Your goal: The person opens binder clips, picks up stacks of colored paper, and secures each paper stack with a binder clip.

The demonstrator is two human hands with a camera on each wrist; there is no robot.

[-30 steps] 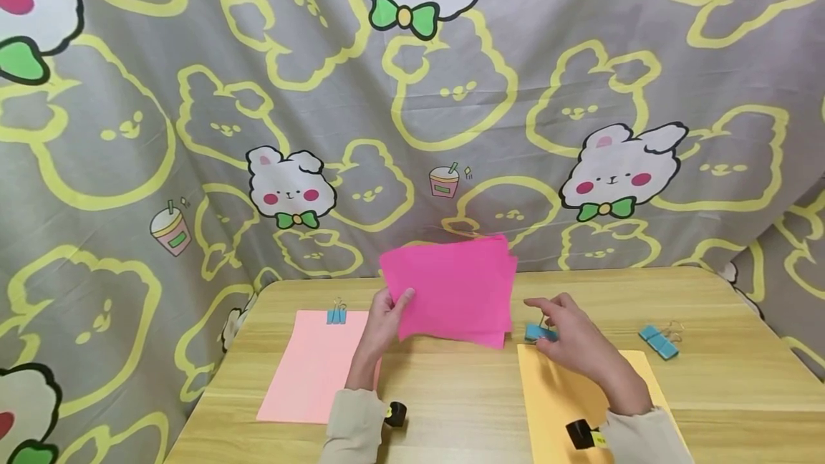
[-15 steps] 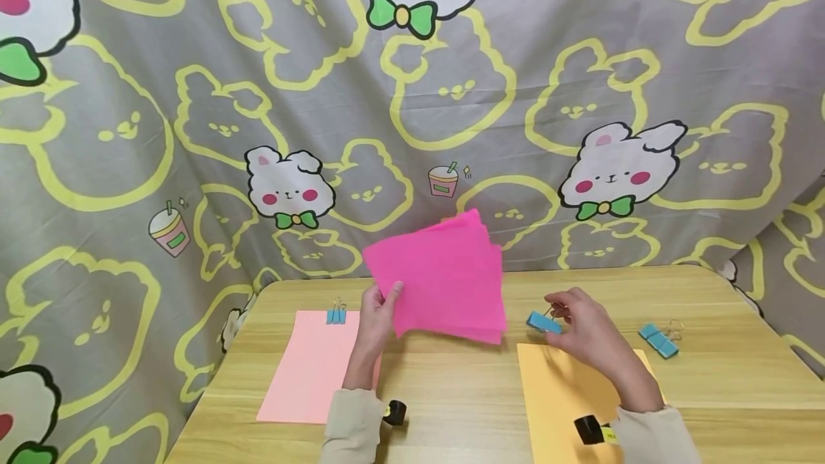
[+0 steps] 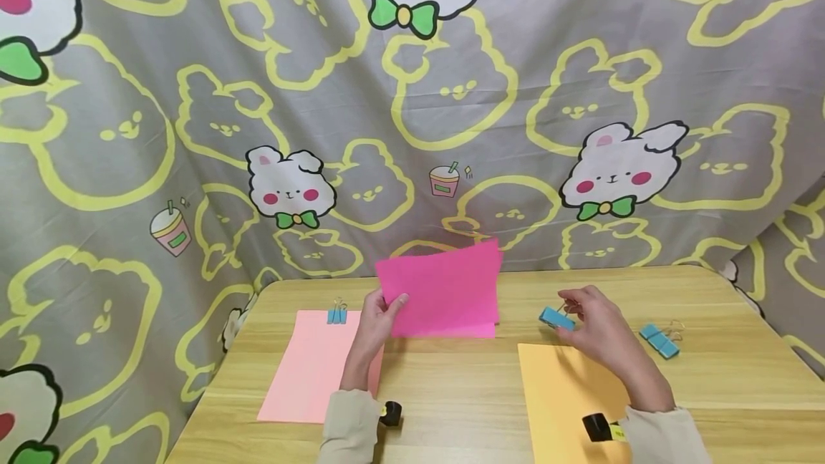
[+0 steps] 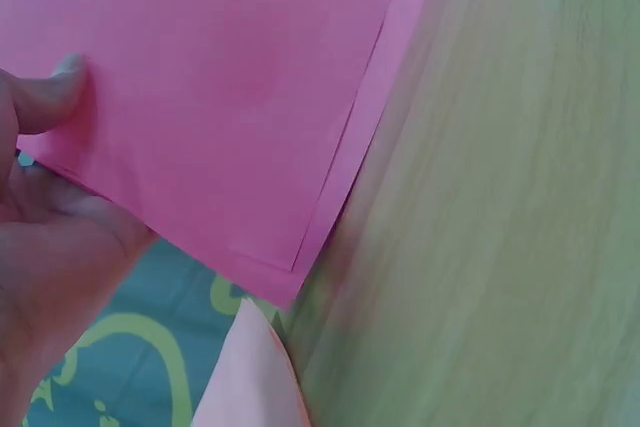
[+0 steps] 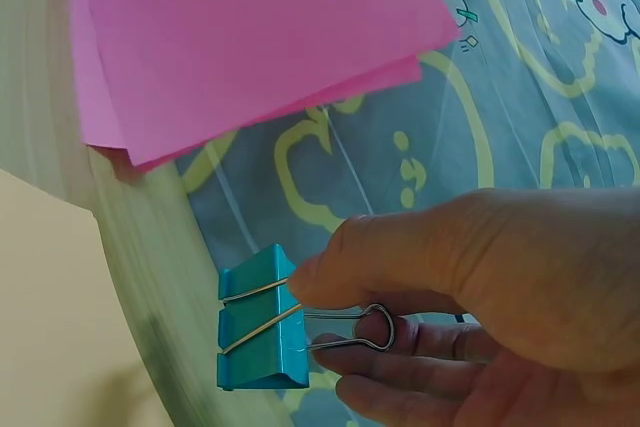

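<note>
Bright pink sheets of paper (image 3: 445, 292) stand upright over the middle of the table, their edges not quite lined up. My left hand (image 3: 379, 317) pinches them at the left side, thumb (image 4: 50, 97) across the front sheet. A blue binder clip (image 5: 262, 322) with wire handles is in my right hand (image 3: 599, 328), above the far edge of the yellow paper (image 3: 567, 392). In the right wrist view, the thumb presses one wire handle and fingers lie by the other. The clip's mouth points toward the pink sheets, apart from them.
Light pink paper (image 3: 316, 371) lies at the left with a blue binder clip (image 3: 336, 316) on its far edge. Another blue binder clip (image 3: 659, 341) rests on the wooden table (image 3: 451, 407) at the right. A patterned curtain (image 3: 361, 106) hangs behind.
My right hand has lifted the binder clip off the table area and shifted slightly right with it. The pink sheets rose and tilted, then came down and levelled in my left hand.
</note>
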